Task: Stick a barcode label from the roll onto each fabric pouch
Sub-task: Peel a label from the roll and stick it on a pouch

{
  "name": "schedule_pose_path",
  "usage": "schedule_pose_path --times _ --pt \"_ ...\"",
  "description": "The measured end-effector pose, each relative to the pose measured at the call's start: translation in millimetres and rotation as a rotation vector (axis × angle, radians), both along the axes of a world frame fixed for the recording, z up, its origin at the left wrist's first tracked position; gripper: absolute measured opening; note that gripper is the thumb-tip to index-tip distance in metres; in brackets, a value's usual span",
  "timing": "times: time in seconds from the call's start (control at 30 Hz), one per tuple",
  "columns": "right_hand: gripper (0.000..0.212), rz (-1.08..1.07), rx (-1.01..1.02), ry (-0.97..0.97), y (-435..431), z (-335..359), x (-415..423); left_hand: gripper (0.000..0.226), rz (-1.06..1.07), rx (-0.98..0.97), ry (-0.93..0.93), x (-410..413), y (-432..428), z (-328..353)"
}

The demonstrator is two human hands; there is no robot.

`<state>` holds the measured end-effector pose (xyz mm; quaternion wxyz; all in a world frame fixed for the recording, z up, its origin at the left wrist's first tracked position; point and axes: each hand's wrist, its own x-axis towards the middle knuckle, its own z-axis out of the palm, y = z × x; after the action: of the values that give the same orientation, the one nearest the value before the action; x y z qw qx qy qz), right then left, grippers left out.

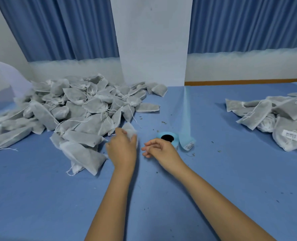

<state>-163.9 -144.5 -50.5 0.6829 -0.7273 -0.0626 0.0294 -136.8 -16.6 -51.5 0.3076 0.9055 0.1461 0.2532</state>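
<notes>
Two heaps of grey fabric pouches flanked the work area on the blue table (40,197). The large unlabelled heap (66,108) on the left was too tangled with drawstrings to count. The smaller labelled heap (274,115) on the right was cut off by the frame edge and showed barcode stickers on several pouches. Between them lay one blue label roll (167,136), partly hidden behind the right hand (161,151), its backing strip (186,108) running away toward the wall. The left hand (122,150) had its grip closed round a single pouch (130,130), blurred, at the near edge of the left heap. The right hand's fingers were curled; whether its grip pinched a label could not be made out. Two blue curtains (57,28) hung behind, and dark crumbs dotted the table.
</notes>
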Motion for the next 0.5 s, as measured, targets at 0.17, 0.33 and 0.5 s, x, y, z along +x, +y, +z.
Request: schedule_pose_path --times 0.17,0.33,0.5 --pt "0.015 0.006 0.142 0.043 -12 19 -3 0.007 -0.28 -0.417 -0.1 -14 -29 7" --pt "0.024 -0.024 0.174 0.051 -36 34 -7 0.022 -0.422 -0.39 -0.259 -18 -40 12" --pt "0.013 -0.074 0.083 -0.048 -67 44 -2 0.03 -0.603 -0.21 -0.364 -12 -59 23"
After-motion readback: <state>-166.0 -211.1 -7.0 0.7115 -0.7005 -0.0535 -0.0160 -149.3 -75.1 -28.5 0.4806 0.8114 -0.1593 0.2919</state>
